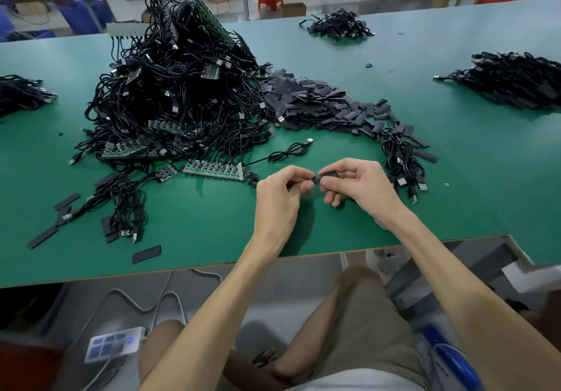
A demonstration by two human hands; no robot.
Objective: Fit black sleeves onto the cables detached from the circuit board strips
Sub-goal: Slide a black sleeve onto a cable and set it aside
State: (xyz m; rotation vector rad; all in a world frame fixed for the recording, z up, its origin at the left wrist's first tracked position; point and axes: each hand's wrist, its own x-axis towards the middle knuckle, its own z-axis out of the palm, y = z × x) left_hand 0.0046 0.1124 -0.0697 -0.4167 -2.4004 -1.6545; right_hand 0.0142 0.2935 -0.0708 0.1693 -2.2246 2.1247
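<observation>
Near worktop's front edge, centre: left hand (pixel 280 192) pinches cable (pixel 288 151) end, right hand (pixel 353 182) pinches sleeve (pixel 324 176), ends meeting. Sleeve looks light, soft, flattens easily; hold by edges, mouth open. Cable limp; grip close behind tip.

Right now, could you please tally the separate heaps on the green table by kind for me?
Cable heap with circuit board strips: 1
Cable-only heaps: 4 (left edge, far side, right edge, near right)
Black sleeve heap: 1
Total: 6
</observation>
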